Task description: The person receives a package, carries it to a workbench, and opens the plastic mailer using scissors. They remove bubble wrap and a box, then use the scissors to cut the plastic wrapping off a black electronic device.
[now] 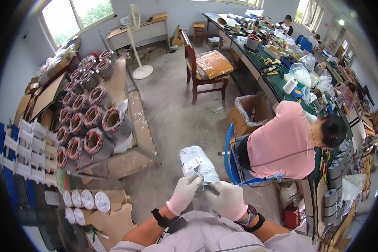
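A pale grey-blue plastic mailing bag (pixel 197 161) with a white printed label hangs in front of my body, above the concrete floor. My left hand (pixel 185 193), in a white glove, pinches its near edge between thumb and fingers. Close beside it, my right hand (pixel 227 200), gloved as well, is closed on the same near edge, its fingertips partly hidden. The bag looks bulky, and its contents do not show. Dark bands circle both my wrists.
To the right a person in a pink shirt (pixel 281 143) sits on a blue chair (pixel 231 157) at a cluttered green workbench (pixel 260 69). A lined carton (pixel 243 119) and wooden chair (pixel 206 67) stand ahead. Leftward, several motor stators (pixel 94 140) crowd a low table (pixel 134 105).
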Tool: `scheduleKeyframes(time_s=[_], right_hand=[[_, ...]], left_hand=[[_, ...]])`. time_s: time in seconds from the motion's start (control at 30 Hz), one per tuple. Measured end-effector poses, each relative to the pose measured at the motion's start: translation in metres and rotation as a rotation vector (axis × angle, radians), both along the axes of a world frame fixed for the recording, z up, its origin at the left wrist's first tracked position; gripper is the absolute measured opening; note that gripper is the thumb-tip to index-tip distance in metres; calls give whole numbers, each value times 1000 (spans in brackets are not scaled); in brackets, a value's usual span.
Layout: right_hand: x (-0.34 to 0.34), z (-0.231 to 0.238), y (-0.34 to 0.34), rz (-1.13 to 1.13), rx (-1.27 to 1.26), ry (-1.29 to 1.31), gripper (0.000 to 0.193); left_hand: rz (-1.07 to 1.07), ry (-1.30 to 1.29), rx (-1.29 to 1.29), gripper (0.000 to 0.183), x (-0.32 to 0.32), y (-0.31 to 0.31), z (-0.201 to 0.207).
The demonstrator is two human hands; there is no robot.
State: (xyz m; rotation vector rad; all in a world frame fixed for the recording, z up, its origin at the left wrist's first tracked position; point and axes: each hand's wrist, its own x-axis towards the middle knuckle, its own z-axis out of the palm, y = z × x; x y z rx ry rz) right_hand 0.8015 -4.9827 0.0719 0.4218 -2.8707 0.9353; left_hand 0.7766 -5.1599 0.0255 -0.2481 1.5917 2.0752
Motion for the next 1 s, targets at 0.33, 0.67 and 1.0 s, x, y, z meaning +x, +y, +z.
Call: scheduleKeyframes(time_s=[0.33,0.67,1.0], right_hand=[[-199,-12,-5,-195,-481,-520,23],[-383,-34,56,-366,-1046,-800,15],[-523,-18,122,-388,-1159,-756,14]], left_hand=[[-241,18,-101,31,-227,-5,0],[-606,361,-349,35,-424,35,-12],[-798,420,-330,17,-589,100,9]])
